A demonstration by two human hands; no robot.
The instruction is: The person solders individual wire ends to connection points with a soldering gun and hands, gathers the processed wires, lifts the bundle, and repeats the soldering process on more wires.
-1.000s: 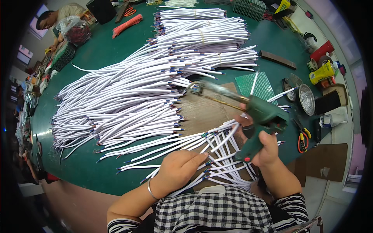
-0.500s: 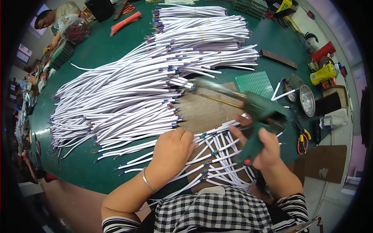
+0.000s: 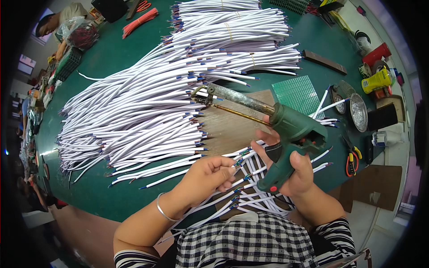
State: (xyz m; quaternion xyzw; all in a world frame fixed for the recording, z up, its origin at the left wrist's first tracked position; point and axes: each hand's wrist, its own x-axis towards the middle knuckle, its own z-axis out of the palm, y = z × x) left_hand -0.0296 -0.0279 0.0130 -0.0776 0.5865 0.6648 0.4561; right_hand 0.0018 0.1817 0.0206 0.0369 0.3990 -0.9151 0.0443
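Observation:
My right hand (image 3: pixel 298 176) grips a green soldering gun (image 3: pixel 297 127), its thumb and fingers around the handle. The gun's long metal barrel points left over a wooden board (image 3: pixel 228 127), and its tip is close to the cable ends of the big pile. My left hand (image 3: pixel 208 174), with a silver bangle at the wrist, is closed with thumb and fingertips pinched on a white cable (image 3: pixel 248 151) near its coloured wire joint. More joined white cables (image 3: pixel 263 196) lie crossed between my hands and the checked apron.
Stacked white cables (image 3: pixel 134 107) cover much of the green table (image 3: pixel 107 53). To the right are a green gridded board (image 3: pixel 297 96), a metal bowl (image 3: pixel 356 112), pliers (image 3: pixel 351 156) and a yellow bottle (image 3: pixel 375 82). Another person (image 3: pixel 67 22) sits at the far left.
The soldering gun has shifted slightly left and its barrel, blurred before, is now sharp. My left hand has moved right and slightly down from the cable pile, its fingertips now at a wire joint.

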